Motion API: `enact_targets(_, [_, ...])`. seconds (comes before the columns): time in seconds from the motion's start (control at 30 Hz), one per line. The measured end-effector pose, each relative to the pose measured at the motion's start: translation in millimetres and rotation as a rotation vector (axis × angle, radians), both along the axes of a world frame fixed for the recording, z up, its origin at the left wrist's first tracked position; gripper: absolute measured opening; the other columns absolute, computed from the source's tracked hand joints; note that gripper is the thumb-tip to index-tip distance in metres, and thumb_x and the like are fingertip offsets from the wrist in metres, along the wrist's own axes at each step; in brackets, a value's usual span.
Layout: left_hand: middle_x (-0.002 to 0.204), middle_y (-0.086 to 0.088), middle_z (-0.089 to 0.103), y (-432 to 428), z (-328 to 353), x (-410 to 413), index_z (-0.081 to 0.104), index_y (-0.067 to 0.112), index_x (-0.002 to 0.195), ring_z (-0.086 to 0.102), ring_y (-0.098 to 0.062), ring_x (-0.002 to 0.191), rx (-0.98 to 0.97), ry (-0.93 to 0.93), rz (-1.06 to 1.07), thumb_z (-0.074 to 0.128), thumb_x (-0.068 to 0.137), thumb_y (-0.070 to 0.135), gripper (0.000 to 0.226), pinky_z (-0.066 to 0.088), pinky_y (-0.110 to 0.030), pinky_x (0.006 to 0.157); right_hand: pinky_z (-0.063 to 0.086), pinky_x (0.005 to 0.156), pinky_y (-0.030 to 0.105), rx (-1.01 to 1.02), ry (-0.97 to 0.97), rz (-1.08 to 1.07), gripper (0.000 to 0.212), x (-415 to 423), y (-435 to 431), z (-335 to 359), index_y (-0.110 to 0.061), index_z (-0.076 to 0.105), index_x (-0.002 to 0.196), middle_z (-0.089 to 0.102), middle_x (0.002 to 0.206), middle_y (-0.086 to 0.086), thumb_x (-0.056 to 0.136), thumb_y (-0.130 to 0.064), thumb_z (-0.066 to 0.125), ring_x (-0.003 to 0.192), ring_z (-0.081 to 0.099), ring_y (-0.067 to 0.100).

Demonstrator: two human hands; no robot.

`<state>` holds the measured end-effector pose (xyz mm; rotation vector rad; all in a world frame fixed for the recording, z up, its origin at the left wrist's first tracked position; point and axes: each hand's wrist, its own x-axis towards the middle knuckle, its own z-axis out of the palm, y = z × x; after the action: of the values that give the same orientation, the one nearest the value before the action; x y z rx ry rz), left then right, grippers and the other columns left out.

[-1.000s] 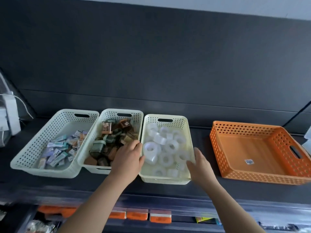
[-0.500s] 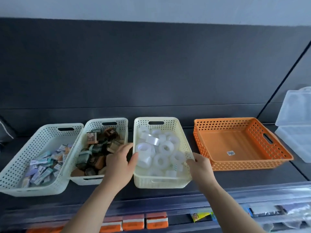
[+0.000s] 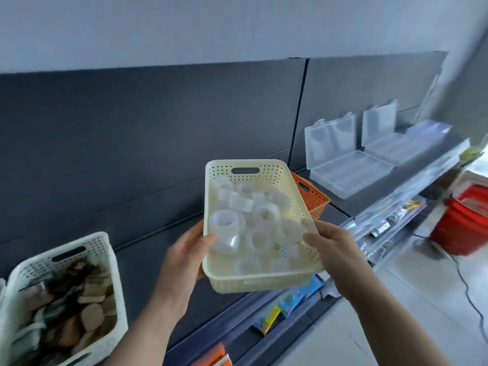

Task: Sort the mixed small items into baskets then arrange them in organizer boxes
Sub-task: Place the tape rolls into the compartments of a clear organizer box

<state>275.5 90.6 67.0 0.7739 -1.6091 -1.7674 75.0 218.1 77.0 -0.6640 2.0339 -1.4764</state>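
A cream perforated basket (image 3: 295, 196) is lifted off the dark shelf and held in the air. It holds several clear tape rolls (image 3: 227, 224). My left hand (image 3: 184, 257) grips its left rim, thumb over the edge. My right hand (image 3: 330, 247) grips its right rim. Behind the basket, part of the orange basket (image 3: 311, 194) shows on the shelf. Two clear organizer boxes (image 3: 351, 167) with raised lids stand open further right on the shelf.
A white basket (image 3: 100, 249) of brown and dark small items sits at the lower left on the shelf (image 3: 148, 260). Packaged goods hang in a lower shelf row (image 3: 290, 299). A red bucket (image 3: 462, 223) and a black cable (image 3: 467, 289) are on the floor at right.
Both hands have lifted the tape basket off the shelf and carried it right. My view has swung right, bringing the organizer boxes and floor into sight.
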Motion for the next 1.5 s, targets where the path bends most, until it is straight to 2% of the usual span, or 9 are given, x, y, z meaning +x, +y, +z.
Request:
enact_targets(0.27, [0.107, -0.001, 0.072, 37, -9, -116, 0.07, 0.033, 0.109, 0.069, -0.023, 0.099, 0.051, 0.002, -0.242, 0.065, 0.061, 0.049, 0.051, 0.053, -0.047, 0.088, 0.057, 0.08, 0.049, 0.008, -0.039, -0.298, 0.024, -68, 90, 1, -0.018, 0.073, 0.098, 0.074, 0.088, 0.006, 0.09, -0.005, 0.054, 0.084, 0.069, 0.028])
enact_targets(0.43, [0.101, -0.002, 0.074, 69, -16, -213, 0.072, 0.033, 0.102, 0.07, -0.024, 0.094, 0.061, 0.0, -0.332, 0.064, 0.069, 0.039, 0.035, 0.054, -0.044, 0.084, 0.055, 0.066, 0.032, -0.007, -0.064, -0.419, 0.022, -135, 143, 0, -0.016, 0.071, 0.104, 0.073, 0.09, 0.005, 0.092, -0.007, 0.054, 0.081, 0.07, 0.021])
enact_targets(0.63, [0.098, -0.007, 0.074, 113, -14, -344, 0.072, 0.028, 0.107, 0.071, -0.028, 0.088, 0.113, 0.043, -0.393, 0.068, 0.055, 0.046, 0.055, 0.057, -0.037, 0.068, 0.057, 0.069, 0.035, -0.002, -0.008, -0.476, 0.025, -246, 196, 10, -0.014, 0.073, 0.102, 0.073, 0.088, 0.004, 0.089, -0.002, 0.055, 0.082, 0.069, 0.022])
enact_targets(0.8, [0.097, -0.014, 0.073, 147, -16, -453, 0.072, 0.023, 0.105, 0.07, -0.028, 0.079, 0.168, 0.082, -0.417, 0.066, 0.069, 0.028, 0.037, 0.055, -0.032, 0.056, 0.056, 0.077, 0.041, -0.01, 0.023, -0.472, 0.02, -347, 229, 18, -0.022, 0.071, 0.085, 0.073, 0.085, 0.004, 0.088, -0.006, 0.06, 0.084, 0.069, 0.025])
enact_targets(1.03, [0.093, -0.016, 0.07, 156, -33, -577, 0.072, 0.015, 0.102, 0.067, -0.024, 0.071, 0.25, 0.096, -0.353, 0.067, 0.067, 0.026, 0.038, 0.053, -0.028, 0.049, 0.056, 0.083, 0.045, 0.055, 0.008, -0.455, 0.02, -476, 238, -2, -0.022, 0.071, 0.084, 0.073, 0.087, 0.004, 0.09, -0.01, 0.057, 0.084, 0.069, 0.025])
enact_targets(1.13, [0.102, -0.018, 0.07, 143, -44, -635, 0.071, 0.015, 0.108, 0.066, -0.031, 0.083, 0.257, 0.099, -0.352, 0.064, 0.07, 0.027, 0.041, 0.054, -0.031, 0.052, 0.058, 0.081, 0.044, 0.085, 0.011, -0.396, 0.018, -543, 232, -9, -0.018, 0.071, 0.086, 0.074, 0.084, 0.003, 0.094, -0.022, 0.054, 0.083, 0.071, 0.025])
enact_targets(1.3, [0.113, -0.023, 0.066, 108, -54, -738, 0.068, 0.012, 0.114, 0.064, -0.038, 0.099, 0.233, 0.091, -0.43, 0.064, 0.073, 0.033, 0.046, 0.052, -0.045, 0.08, 0.056, 0.066, 0.031, 0.181, -0.053, -0.293, 0.034, -667, 207, -16, -0.015, 0.068, 0.095, 0.073, 0.081, 0.007, 0.096, -0.043, 0.048, 0.068, 0.068, 0.02])
enact_targets(1.4, [0.116, -0.024, 0.064, 88, -49, -802, 0.067, 0.012, 0.116, 0.064, -0.035, 0.099, 0.219, 0.07, -0.479, 0.064, 0.073, 0.036, 0.049, 0.05, -0.044, 0.082, 0.054, 0.082, 0.043, 0.225, -0.114, -0.294, 0.041, -739, 190, -17, -0.012, 0.068, 0.099, 0.072, 0.093, 0.017, 0.094, -0.047, 0.047, 0.084, 0.07, 0.034])
enact_targets(1.5, [0.117, -0.022, 0.065, 78, -37, -859, 0.067, 0.015, 0.117, 0.065, -0.032, 0.098, 0.217, 0.034, -0.505, 0.06, 0.081, 0.036, 0.042, 0.055, -0.039, 0.075, 0.048, 0.068, 0.04, 0.162, -0.145, -0.326, 0.038, -801, 174, -18, -0.004, 0.064, 0.101, 0.069, 0.092, 0.025, 0.096, -0.036, 0.043, 0.072, 0.061, 0.032])
